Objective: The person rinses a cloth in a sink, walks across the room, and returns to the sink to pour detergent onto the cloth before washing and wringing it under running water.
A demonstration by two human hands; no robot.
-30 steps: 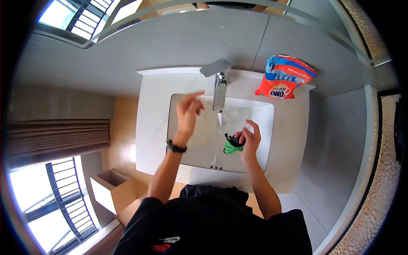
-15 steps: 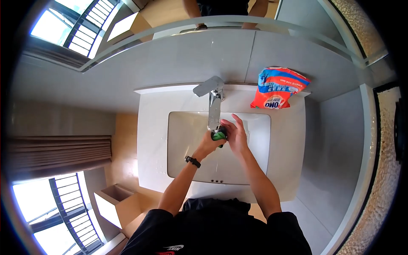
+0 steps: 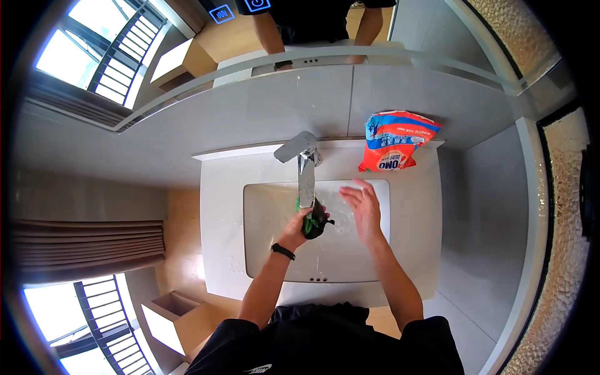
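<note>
My left hand [image 3: 292, 232] is closed on a crumpled black-and-green cloth [image 3: 314, 226] just under the spout of the chrome faucet [image 3: 306, 178]. Part of the cloth hangs out to the right of my fingers; its exact kind is hard to make out. My right hand [image 3: 367, 215] hovers over the right side of the white sink basin [image 3: 265, 256], apart from the cloth, with its fingers spread and nothing in them. Drops of water show in the basin and on the counter to its left.
A red-and-blue OMO detergent bag [image 3: 400, 142] rests at the back right of the white counter [image 3: 412, 250]. Behind the faucet is a grey wall with a mirror [image 3: 431, 31] above. An open wooden box-like cabinet [image 3: 178, 319] stands on the floor at left.
My right hand has moved away from the cloth to the right. More of the cloth now shows, spreading loosely from my left hand. The camera view has tilted up slightly.
</note>
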